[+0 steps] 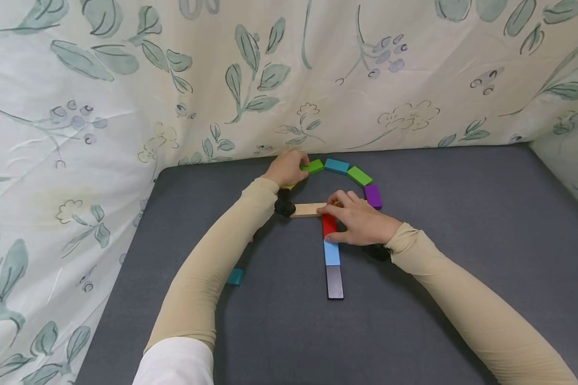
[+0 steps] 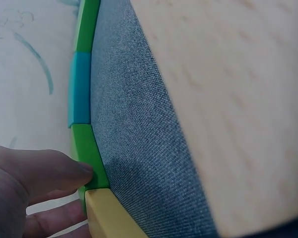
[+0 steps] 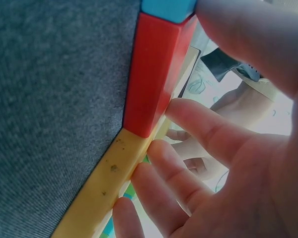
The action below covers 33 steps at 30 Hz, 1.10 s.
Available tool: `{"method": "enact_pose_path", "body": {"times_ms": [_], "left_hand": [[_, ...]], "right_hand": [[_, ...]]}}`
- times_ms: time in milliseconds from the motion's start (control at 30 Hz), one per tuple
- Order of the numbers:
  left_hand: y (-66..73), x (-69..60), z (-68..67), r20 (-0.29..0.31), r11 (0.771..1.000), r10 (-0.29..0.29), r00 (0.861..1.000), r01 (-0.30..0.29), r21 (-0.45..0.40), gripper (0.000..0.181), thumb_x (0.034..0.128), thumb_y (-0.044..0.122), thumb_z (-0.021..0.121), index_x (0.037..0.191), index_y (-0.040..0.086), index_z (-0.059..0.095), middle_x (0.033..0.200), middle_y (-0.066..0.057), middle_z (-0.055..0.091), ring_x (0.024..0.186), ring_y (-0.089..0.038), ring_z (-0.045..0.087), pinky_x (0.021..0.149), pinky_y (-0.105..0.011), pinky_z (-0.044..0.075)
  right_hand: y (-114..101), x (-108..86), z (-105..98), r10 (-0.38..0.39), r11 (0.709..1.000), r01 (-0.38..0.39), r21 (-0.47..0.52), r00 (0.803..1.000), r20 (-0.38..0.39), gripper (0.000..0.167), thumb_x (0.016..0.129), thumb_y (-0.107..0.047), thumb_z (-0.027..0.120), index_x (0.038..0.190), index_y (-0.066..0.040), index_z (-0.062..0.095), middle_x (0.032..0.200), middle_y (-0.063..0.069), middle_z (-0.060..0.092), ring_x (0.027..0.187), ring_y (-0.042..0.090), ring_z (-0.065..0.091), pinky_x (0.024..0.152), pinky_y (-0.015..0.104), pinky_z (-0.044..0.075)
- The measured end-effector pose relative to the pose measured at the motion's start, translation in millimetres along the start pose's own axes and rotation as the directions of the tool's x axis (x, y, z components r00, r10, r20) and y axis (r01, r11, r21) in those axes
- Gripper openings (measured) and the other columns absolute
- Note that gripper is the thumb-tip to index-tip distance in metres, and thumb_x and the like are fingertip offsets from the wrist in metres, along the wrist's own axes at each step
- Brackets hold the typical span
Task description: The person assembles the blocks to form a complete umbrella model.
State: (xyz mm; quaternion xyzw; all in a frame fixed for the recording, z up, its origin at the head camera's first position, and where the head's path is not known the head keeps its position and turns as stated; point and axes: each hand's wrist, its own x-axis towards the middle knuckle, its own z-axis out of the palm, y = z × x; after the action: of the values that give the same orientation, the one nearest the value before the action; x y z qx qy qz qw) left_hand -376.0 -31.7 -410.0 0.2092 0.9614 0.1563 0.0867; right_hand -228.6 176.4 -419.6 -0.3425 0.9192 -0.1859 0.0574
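Note:
At the left end of an arc of blocks, my left hand (image 1: pixel 286 167) pinches a green block (image 2: pixel 87 141), its thumb on the near face and fingers behind. A yellow block (image 2: pixel 114 213) touches that green one's end. My right hand (image 1: pixel 363 219) rests beside a pale wooden plank (image 1: pixel 306 210) and a red block (image 1: pixel 328 229). In the right wrist view its fingertips touch the plank's side, while the thumb lies near the joint of the red block and a light blue block (image 1: pixel 332 253). A grey-purple block (image 1: pixel 334 282) continues this column toward me.
The arc runs right through a blue block (image 1: pixel 336 166), another green block (image 1: pixel 359 176) and a purple block (image 1: pixel 373 197). A teal block (image 1: pixel 234 277) lies partly under my left sleeve. Leaf-patterned cloth (image 1: pixel 260 80) hangs behind the dark grey table (image 1: pixel 438 214).

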Motion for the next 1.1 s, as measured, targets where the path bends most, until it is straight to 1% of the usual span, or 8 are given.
{"method": "enact_pose_path", "body": {"times_ms": [167, 267, 433, 533, 600, 733, 967, 1100], "left_hand": [[-4.3, 3.6, -5.3, 0.004, 1.000, 0.023, 1.000, -0.023, -0.015, 0.029, 0.0990, 0.021, 0.070, 0.125, 0.008, 0.070, 0.129, -0.010, 0.066, 0.115, -0.026, 0.060, 0.102, -0.042, 0.051], [-9.3, 4.8, -11.6, 0.008, 0.999, 0.032, 0.999, -0.032, -0.030, 0.033, 0.0998, 0.023, 0.069, 0.128, 0.007, 0.069, 0.132, -0.011, 0.066, 0.121, -0.026, 0.061, 0.106, -0.042, 0.050], [-17.8, -10.7, -26.7, -0.021, 0.998, -0.008, 1.000, 0.007, -0.056, 0.041, 0.1011, 0.026, 0.067, 0.138, 0.008, 0.064, 0.140, -0.009, 0.064, 0.132, -0.027, 0.058, 0.111, -0.044, 0.047], [-22.8, -24.2, -36.5, -0.036, 0.997, -0.027, 0.999, 0.024, -0.077, 0.044, 0.1014, 0.027, 0.067, 0.141, 0.008, 0.062, 0.143, -0.009, 0.063, 0.134, -0.028, 0.058, 0.112, -0.045, 0.046], [-27.1, -34.7, -41.5, -0.056, 0.996, -0.026, 0.998, 0.022, -0.081, 0.043, 0.1017, 0.027, 0.066, 0.140, 0.008, 0.062, 0.141, -0.009, 0.064, 0.133, -0.028, 0.058, 0.111, -0.045, 0.047], [-35.8, -56.1, -46.5, -0.089, 0.996, -0.021, 0.996, 0.013, -0.083, 0.042, 0.1015, 0.027, 0.066, 0.138, 0.007, 0.063, 0.138, -0.011, 0.064, 0.130, -0.030, 0.058, 0.108, -0.047, 0.048], [-48.6, -101.4, -46.5, -0.114, 0.996, -0.001, 0.994, -0.009, -0.086, 0.042, 0.1006, 0.027, 0.068, 0.137, 0.006, 0.064, 0.136, -0.016, 0.064, 0.123, -0.034, 0.061, 0.102, -0.050, 0.051], [-56.1, -126.6, -43.4, -0.105, 0.996, -0.003, 0.995, -0.007, -0.088, 0.043, 0.0989, 0.026, 0.071, 0.136, 0.005, 0.065, 0.134, -0.016, 0.065, 0.118, -0.035, 0.062, 0.097, -0.050, 0.052]], "right_hand": [[0, 5.1, -2, 0.015, 1.000, -0.015, 0.005, 1.000, 0.000, 0.058, 0.090, -0.032, 0.081, 0.140, -0.009, 0.063, 0.134, 0.018, 0.052, 0.109, 0.032, 0.049, 0.083, 0.043, 0.046], [0, 8.5, -3, 0.026, 1.000, -0.026, 0.008, 1.000, 0.002, 0.058, 0.091, -0.033, 0.081, 0.141, -0.009, 0.063, 0.134, 0.018, 0.052, 0.109, 0.032, 0.049, 0.083, 0.043, 0.046], [1, 9.6, -2, 0.023, 1.000, -0.023, -0.001, 1.000, 0.009, 0.058, 0.091, -0.034, 0.080, 0.141, -0.009, 0.063, 0.134, 0.018, 0.052, 0.109, 0.032, 0.049, 0.084, 0.043, 0.047], [1, 9.4, -2, 0.024, 1.000, -0.024, 0.003, 1.000, 0.007, 0.057, 0.092, -0.033, 0.080, 0.141, -0.009, 0.063, 0.135, 0.018, 0.052, 0.110, 0.032, 0.049, 0.085, 0.044, 0.047], [2, 9.4, -2, 0.021, 1.000, -0.021, 0.008, 1.000, 0.003, 0.057, 0.092, -0.033, 0.080, 0.141, -0.010, 0.063, 0.135, 0.018, 0.052, 0.111, 0.033, 0.049, 0.086, 0.045, 0.048], [2, 7.5, -2, 0.019, 1.000, -0.018, 0.013, 1.000, -0.005, 0.057, 0.091, -0.034, 0.081, 0.140, -0.010, 0.063, 0.135, 0.018, 0.052, 0.112, 0.033, 0.049, 0.086, 0.046, 0.048], [4, 6.8, 1, 0.007, 1.000, -0.007, 0.010, 1.000, -0.012, 0.058, 0.091, -0.034, 0.080, 0.141, -0.009, 0.063, 0.134, 0.018, 0.052, 0.110, 0.032, 0.048, 0.085, 0.044, 0.046], [4, 6.1, 2, 0.002, 1.000, -0.002, 0.011, 1.000, -0.013, 0.058, 0.091, -0.033, 0.081, 0.141, -0.009, 0.063, 0.134, 0.018, 0.052, 0.110, 0.032, 0.048, 0.085, 0.044, 0.045]]}}
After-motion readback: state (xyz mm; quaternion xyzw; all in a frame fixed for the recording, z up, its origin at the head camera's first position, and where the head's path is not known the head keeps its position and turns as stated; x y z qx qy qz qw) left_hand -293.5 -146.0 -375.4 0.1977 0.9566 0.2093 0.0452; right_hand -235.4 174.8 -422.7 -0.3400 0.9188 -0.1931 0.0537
